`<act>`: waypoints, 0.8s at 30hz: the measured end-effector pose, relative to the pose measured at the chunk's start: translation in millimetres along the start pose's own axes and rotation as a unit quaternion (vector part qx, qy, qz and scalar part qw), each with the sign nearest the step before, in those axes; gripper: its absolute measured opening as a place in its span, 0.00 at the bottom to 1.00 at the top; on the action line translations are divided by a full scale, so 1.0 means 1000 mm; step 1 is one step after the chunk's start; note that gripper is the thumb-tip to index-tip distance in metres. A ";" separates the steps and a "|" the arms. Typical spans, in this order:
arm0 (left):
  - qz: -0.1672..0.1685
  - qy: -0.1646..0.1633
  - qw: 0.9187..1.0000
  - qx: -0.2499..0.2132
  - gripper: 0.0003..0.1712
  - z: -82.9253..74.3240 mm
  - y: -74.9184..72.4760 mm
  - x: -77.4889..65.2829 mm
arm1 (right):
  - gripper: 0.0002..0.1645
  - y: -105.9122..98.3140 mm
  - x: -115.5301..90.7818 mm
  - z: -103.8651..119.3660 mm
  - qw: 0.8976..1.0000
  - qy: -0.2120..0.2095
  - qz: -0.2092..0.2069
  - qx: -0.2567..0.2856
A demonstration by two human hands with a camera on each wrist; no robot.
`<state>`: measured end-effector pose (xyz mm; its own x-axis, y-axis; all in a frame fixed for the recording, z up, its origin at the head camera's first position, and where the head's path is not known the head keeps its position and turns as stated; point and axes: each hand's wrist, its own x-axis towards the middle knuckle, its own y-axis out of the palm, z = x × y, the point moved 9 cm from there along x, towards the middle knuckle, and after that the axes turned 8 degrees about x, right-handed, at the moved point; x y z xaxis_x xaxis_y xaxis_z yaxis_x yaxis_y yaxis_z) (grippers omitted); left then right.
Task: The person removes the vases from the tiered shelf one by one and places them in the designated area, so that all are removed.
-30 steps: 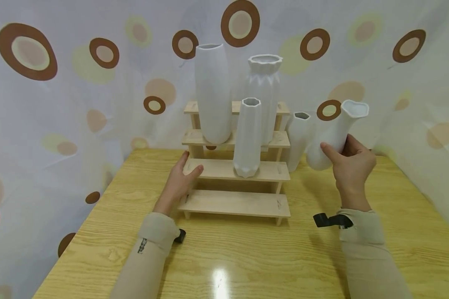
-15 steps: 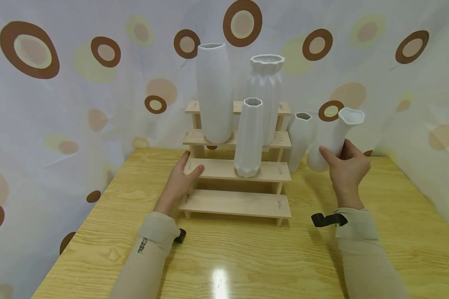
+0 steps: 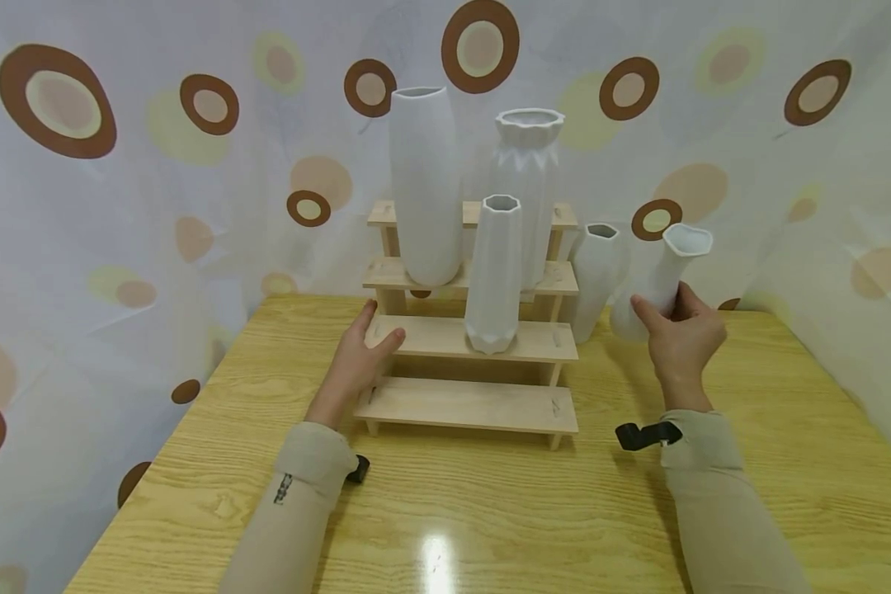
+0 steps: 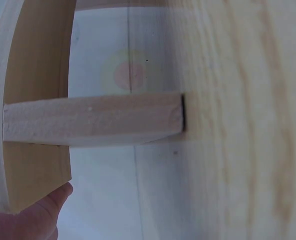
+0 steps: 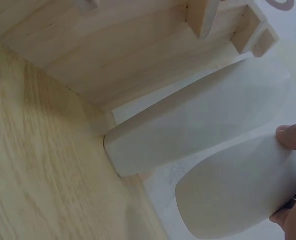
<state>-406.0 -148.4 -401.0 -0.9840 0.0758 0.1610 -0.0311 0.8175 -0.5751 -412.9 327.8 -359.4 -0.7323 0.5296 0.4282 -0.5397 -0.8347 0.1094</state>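
Note:
My left hand [image 3: 352, 359] holds the left end of a pale wooden tiered stand [image 3: 475, 404], its thumb over the second board from the bottom. In the left wrist view, fingers [image 4: 40, 215] show at the board's end. At right, my right hand [image 3: 685, 346] grips a white vase [image 3: 657, 280] with a flared, wavy rim, thumb on the near side. This vase leans to the right, its base apart from the table in the right wrist view. Just left of it, another white vase [image 3: 594, 276] stands on the table beside the stand.
On the stand are a tall smooth white vase [image 3: 425, 190], a pleated-neck white vase [image 3: 530, 177] and a slim faceted white vase [image 3: 493, 280]. The lowest board bears nothing. The wood-grain table [image 3: 490, 511] meets a patterned cloth backdrop [image 3: 156, 198].
My right hand has moved left and lower with the flared vase, which now tilts less and sits closer to the vase beside the stand. My left hand stays at the stand.

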 end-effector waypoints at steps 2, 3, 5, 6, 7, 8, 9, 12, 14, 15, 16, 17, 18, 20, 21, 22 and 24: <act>-0.001 0.000 1.000 -0.002 0.51 0.000 0.000 0.000 | 0.32 0.001 0.000 -0.001 1.000 -0.007 0.002 -0.010; -0.001 0.000 1.000 -0.004 0.51 0.000 0.000 0.001 | 0.32 0.000 0.000 -0.002 1.000 -0.006 0.002 -0.011; -0.001 0.001 1.000 -0.004 0.51 0.000 0.000 0.001 | 0.32 0.000 0.000 -0.004 1.000 -0.002 0.002 -0.016; -0.001 0.001 1.000 -0.005 0.51 0.000 0.000 0.001 | 0.32 0.000 0.000 -0.005 1.000 0.002 0.003 -0.020; -0.001 0.002 1.000 -0.004 0.52 0.000 0.000 0.001 | 0.32 0.001 0.000 -0.006 1.000 0.007 0.004 -0.022; -0.001 0.001 1.000 -0.004 0.52 0.001 0.000 0.000 | 0.33 0.001 -0.001 -0.007 1.000 0.010 0.005 -0.026; -0.002 0.001 1.000 -0.003 0.52 0.001 -0.001 0.000 | 0.33 0.001 -0.001 -0.008 0.999 0.013 0.007 -0.031; -0.002 0.002 1.000 -0.004 0.52 0.000 0.000 0.001 | 0.33 0.001 -0.001 -0.009 0.999 0.012 0.010 -0.049; -0.002 0.003 1.000 -0.004 0.52 -0.001 0.000 0.001 | 0.33 0.001 -0.001 -0.010 0.998 0.009 0.010 -0.055; -0.001 0.004 1.000 -0.004 0.52 -0.001 0.000 0.001 | 0.33 0.001 -0.001 -0.011 0.998 0.008 0.011 -0.056; -0.001 0.003 1.000 -0.004 0.52 -0.001 0.000 0.000 | 0.33 0.001 -0.001 -0.012 0.998 0.007 0.012 -0.055; -0.001 0.002 1.000 -0.003 0.52 -0.001 0.000 0.000 | 0.33 0.002 -0.001 -0.013 0.998 0.006 0.013 -0.054; -0.001 0.000 1.000 -0.001 0.52 -0.001 0.000 0.000 | 0.33 0.002 -0.002 -0.014 0.999 0.007 0.015 -0.051; -0.002 -0.003 1.000 0.000 0.52 -0.001 0.000 -0.001 | 0.34 0.004 -0.002 -0.018 0.999 0.015 0.017 -0.042; -0.002 -0.005 1.000 0.001 0.51 0.000 0.000 -0.001 | 0.34 0.004 -0.002 -0.020 0.999 0.019 0.017 -0.040; -0.003 -0.007 1.000 0.000 0.51 0.000 0.000 -0.001 | 0.35 0.004 -0.002 -0.022 0.999 0.022 0.017 -0.041; -0.003 -0.009 1.000 -0.001 0.51 0.000 0.000 -0.001 | 0.36 0.004 -0.002 -0.026 0.998 0.033 0.013 -0.043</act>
<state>-404.6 -148.8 -400.8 -0.9867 0.0620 0.1501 -0.0357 0.8189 -0.5728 -424.7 327.4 -383.5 -0.7711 0.5182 0.3701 -0.5511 -0.8342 0.0197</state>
